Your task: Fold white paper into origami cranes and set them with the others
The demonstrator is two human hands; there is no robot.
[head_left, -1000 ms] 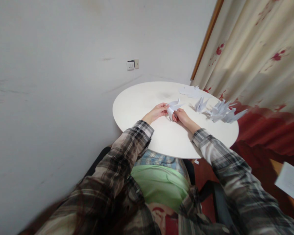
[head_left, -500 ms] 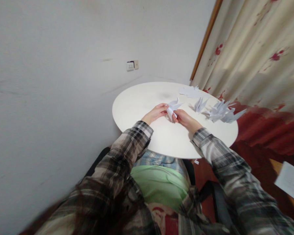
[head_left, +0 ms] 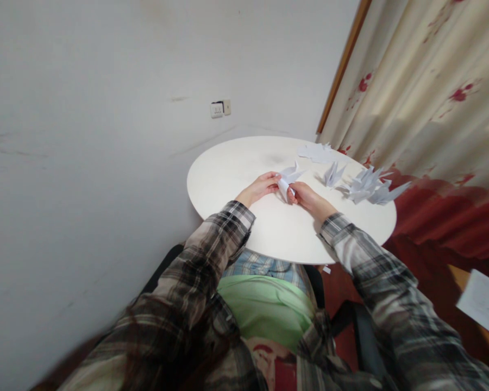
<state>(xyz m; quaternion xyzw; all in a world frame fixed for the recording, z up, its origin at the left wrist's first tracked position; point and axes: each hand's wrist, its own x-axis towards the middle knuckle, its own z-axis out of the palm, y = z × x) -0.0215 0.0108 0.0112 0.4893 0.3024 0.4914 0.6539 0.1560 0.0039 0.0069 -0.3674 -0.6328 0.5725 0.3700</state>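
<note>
A white folded paper crane (head_left: 289, 175) is between my two hands, just above the white round table (head_left: 220, 184). My left hand (head_left: 264, 184) pinches its left side, thumb and fingers closed on the paper. On the near right, my right hand (head_left: 303, 194) grips a wing that bends down toward me. Pointed paper ends stick up and out beyond my fingers. Parts of the crane are covered by the fingertips.
To the right stand a single paper crane (head_left: 333, 174) and a cluster of several paper cranes (head_left: 364, 185). Flat white paper (head_left: 314, 152) lies at the table's back edge. A wall with a socket (head_left: 216, 111) is at the left and a flowered curtain (head_left: 415, 92) at the right.
</note>
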